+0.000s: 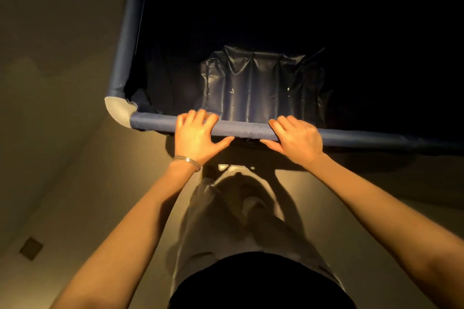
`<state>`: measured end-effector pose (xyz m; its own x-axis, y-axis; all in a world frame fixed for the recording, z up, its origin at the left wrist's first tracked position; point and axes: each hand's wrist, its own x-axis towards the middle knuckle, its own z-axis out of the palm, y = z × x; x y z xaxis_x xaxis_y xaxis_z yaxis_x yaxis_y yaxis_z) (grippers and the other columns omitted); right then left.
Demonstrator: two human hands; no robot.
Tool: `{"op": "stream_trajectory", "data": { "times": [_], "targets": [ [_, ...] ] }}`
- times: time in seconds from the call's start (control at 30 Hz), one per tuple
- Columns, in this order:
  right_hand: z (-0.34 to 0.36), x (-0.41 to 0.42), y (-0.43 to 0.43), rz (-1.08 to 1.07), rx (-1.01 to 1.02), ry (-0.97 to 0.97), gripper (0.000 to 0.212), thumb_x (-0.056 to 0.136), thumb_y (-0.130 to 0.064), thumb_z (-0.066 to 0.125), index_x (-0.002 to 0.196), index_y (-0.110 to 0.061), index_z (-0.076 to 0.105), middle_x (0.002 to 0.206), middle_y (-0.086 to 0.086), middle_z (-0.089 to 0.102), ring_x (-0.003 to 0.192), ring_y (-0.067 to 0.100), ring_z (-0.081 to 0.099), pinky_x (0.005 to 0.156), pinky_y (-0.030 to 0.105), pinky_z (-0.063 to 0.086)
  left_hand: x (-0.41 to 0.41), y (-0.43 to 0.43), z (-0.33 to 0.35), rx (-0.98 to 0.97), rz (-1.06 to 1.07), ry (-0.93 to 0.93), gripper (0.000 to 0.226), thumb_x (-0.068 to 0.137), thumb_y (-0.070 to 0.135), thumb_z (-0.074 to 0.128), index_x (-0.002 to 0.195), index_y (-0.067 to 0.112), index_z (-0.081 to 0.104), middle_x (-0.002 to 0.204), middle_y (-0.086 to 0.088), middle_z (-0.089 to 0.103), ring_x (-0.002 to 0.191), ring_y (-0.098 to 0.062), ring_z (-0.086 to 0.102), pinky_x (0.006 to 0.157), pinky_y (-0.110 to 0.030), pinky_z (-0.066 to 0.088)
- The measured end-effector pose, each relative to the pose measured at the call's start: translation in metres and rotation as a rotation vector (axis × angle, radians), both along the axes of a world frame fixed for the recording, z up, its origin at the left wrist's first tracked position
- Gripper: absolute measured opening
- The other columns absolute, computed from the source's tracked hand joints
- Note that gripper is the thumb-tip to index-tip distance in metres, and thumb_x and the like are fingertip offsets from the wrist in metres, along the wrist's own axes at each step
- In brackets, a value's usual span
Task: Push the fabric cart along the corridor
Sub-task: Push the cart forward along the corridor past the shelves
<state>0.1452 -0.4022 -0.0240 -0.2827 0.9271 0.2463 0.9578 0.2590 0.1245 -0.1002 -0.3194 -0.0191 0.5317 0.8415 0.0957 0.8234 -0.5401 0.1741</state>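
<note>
The fabric cart (246,130) is a deep dark-blue bin with a padded tubular rim and a grey corner piece at its near left. Its inside is almost black, and only a wrinkled patch of shiny lining shows near the front wall. My left hand (197,134), with thin bangles on the wrist, lies over the near rim bar with fingers curled across it and thumb under. My right hand (296,139) holds the same bar a little to the right, in the same way. Both arms reach forward from the bottom of the view.
A beige wall (50,70) runs close along the cart's left side. The dim corridor floor (113,195) lies below, with a small dark square plate (31,248) set in it at the lower left. My legs in light trousers (226,221) are right behind the cart.
</note>
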Motion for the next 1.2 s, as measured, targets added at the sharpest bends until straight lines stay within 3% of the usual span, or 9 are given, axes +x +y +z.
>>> {"op": "stream_trajectory", "data": {
  "times": [0.23,0.5,1.1,1.2],
  "targets": [
    [-0.007,-0.004,-0.034,0.161,-0.001,0.036,0.047,0.088,-0.056,0.046,0.101,-0.013,0.059,0.082,0.004,0.068,0.069,0.016,0.063,0.051,0.024,0.047,-0.011,-0.067,-0.001,-0.045,0.138,0.013,0.05,0.077,0.065,0.051,0.096,0.019,0.056,0.09,-0.006,0.059,0.085,-0.025,0.053,0.082,-0.042,0.039],
    [-0.007,-0.009,-0.081,0.311,-0.002,0.028,0.048,0.089,-0.057,0.041,0.101,-0.015,0.061,0.082,0.002,0.068,0.07,0.014,0.063,0.05,0.022,0.044,-0.023,-0.157,-0.002,-0.03,0.293,0.021,0.05,0.076,0.067,0.05,0.09,0.019,0.056,0.084,-0.004,0.06,0.078,-0.022,0.052,0.075,-0.037,0.037],
    [0.005,-0.1,-0.176,0.573,-0.173,0.008,0.05,0.089,-0.055,0.034,0.099,-0.014,0.06,0.082,0.004,0.064,0.068,0.019,0.06,0.05,0.027,0.043,-0.099,-0.332,0.003,-0.072,0.596,0.077,0.055,0.074,0.068,0.047,0.097,0.018,0.057,0.086,-0.006,0.058,0.081,-0.025,0.051,0.076,-0.037,0.034],
    [0.007,-0.117,-0.189,0.623,-0.195,0.008,0.046,0.088,-0.054,0.041,0.099,-0.013,0.059,0.082,0.004,0.064,0.067,0.018,0.06,0.05,0.026,0.044,-0.109,-0.356,0.004,-0.099,0.66,0.103,0.058,0.072,0.068,0.044,0.095,0.018,0.058,0.086,-0.007,0.058,0.081,-0.027,0.052,0.076,-0.037,0.032]
  ]
}}
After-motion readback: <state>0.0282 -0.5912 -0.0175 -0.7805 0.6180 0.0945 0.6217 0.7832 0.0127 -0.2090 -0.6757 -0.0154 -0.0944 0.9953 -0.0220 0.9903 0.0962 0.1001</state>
